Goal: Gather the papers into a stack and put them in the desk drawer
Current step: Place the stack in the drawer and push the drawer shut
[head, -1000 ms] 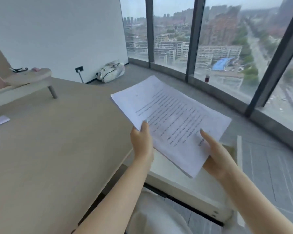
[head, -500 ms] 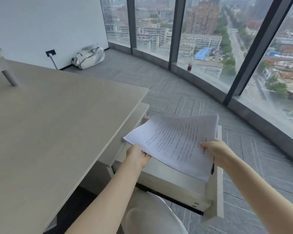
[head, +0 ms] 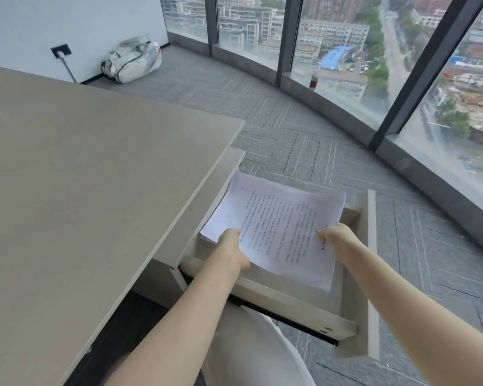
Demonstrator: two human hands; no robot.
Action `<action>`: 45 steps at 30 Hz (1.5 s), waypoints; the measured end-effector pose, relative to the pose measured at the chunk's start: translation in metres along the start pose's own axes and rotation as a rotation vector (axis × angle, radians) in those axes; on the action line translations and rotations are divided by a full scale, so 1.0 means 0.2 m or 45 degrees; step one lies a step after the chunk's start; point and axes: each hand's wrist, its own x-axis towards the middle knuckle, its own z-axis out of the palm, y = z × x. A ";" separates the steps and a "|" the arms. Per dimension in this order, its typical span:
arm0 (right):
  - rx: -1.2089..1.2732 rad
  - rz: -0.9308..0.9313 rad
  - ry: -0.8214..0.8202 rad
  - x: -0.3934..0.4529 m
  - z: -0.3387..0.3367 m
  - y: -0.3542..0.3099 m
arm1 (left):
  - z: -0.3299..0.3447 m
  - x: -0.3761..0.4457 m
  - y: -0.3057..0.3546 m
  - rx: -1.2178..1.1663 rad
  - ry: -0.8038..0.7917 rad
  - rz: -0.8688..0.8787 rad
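The stack of papers (head: 279,229) now sits lower, down in the open drawer (head: 299,310) off the tabletop's (head: 89,190) right edge. The left hand (head: 232,250) pinches its near-left edge between its fingers; the right hand (head: 336,239) pinches its right edge.

The papers (head: 279,227) are white, the top sheet covered in fine rows of black print. The desk (head: 81,190) is a pale beige with a faint, even grain, and the drawer (head: 371,260) beside its right edge is the same light beige, a shade creamier on its inner walls. The floor (head: 332,151) is grey carpet laid in striped tiles, thin pale lines running at angles in a herringbone-like pattern. By the white wall (head: 81,20) lies a white bag (head: 131,61) with dark trim. The window frames (head: 285,37) are dark grey. The person's trousers (head: 251,355) are off-white.
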 end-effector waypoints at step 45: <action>-0.956 -0.730 0.507 -0.75 -0.15 0.74 | -0.65 -0.49 0.03 1.991 0.864 1.315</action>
